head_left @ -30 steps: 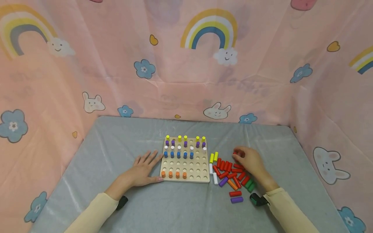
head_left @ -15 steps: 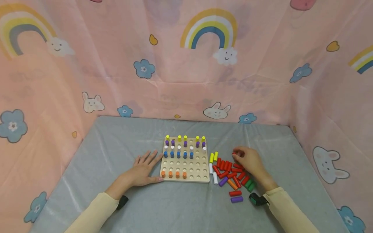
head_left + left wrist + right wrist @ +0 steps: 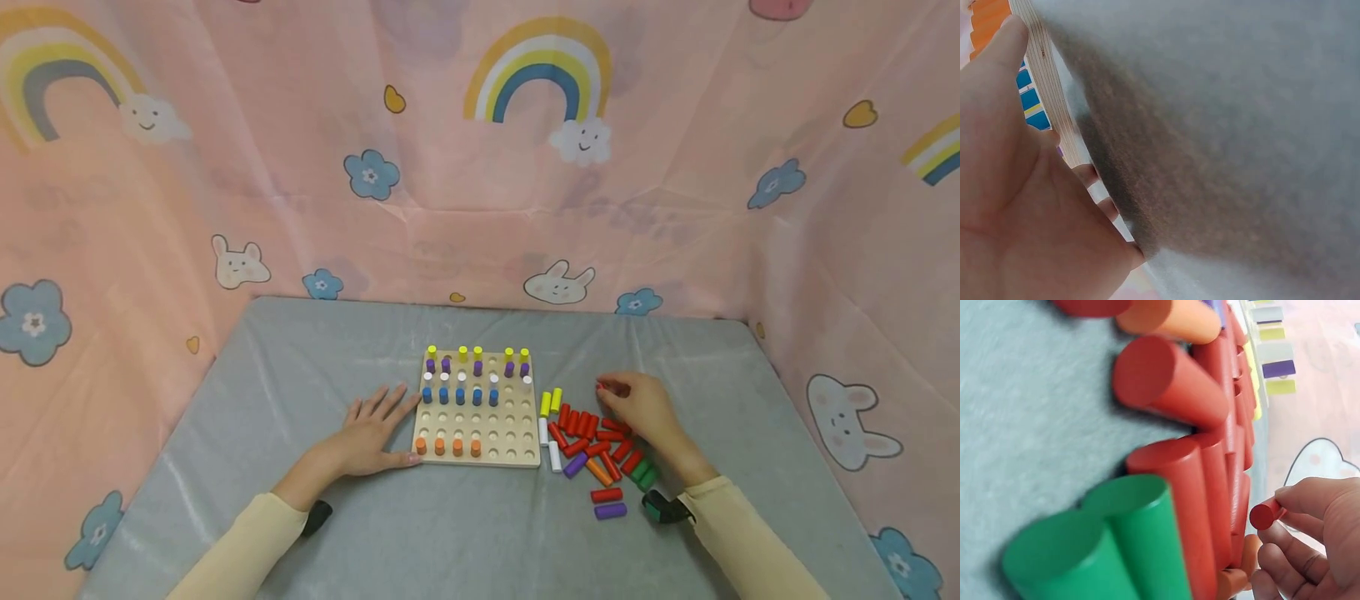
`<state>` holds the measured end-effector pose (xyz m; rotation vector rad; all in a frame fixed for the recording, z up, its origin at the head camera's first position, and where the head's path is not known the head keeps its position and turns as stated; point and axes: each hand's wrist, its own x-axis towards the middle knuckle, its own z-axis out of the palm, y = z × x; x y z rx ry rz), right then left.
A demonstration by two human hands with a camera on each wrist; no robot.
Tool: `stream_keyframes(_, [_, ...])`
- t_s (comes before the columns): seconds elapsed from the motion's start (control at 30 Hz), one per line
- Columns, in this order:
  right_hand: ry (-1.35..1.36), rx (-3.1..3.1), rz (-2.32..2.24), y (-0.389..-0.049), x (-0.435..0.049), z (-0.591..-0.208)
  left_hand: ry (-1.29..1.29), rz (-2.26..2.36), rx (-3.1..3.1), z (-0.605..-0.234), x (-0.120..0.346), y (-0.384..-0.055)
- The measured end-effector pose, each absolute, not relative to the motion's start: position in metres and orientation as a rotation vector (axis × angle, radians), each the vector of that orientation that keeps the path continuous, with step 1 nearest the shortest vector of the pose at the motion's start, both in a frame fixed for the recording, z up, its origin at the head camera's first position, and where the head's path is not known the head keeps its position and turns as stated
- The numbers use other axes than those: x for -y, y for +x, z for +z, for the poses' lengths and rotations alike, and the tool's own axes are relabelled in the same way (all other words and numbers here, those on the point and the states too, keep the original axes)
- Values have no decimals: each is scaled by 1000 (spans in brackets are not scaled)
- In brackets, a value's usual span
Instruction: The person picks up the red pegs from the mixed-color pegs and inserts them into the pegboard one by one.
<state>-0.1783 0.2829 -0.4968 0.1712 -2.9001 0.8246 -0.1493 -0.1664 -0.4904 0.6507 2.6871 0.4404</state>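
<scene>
A wooden pegboard (image 3: 517, 425) lies flat on the table, with yellow, purple, white, blue and orange pegs standing in rows of its holes. My left hand (image 3: 363, 442) is spread flat at the board's left side. In the left wrist view its thumb (image 3: 1007, 47) rests against the wooden edge. My right hand (image 3: 643, 410), to the right of the board, pinches a red peg (image 3: 1262, 516) between thumb and fingers. Below and left of that hand, a pile of loose red pegs (image 3: 583, 427) lies on the table. Two green pegs (image 3: 1147, 519) lie side by side near the right wrist.
Two yellow pegs (image 3: 557, 400) and two white pegs (image 3: 555, 457) lie along the board's right edge. A purple peg (image 3: 611, 511) and a red peg (image 3: 607, 496) lie apart from the pile, nearer the front. Pink patterned cloth (image 3: 450, 233) hangs behind the grey table (image 3: 360, 533).
My right hand, still pinching the red peg, has shifted very slightly up and to the left. The left hand and the pegboard stay in place.
</scene>
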Motion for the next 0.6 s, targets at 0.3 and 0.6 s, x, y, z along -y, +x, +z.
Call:
stream_keyframes(0.3, [204, 2866, 852, -178, -276, -487, 651, 429, -2693, -493, 166, -152])
stream_keyframes(0.6, [172, 2879, 999, -179, -268, -486, 649, 435, -2687, -491, 166, -151])
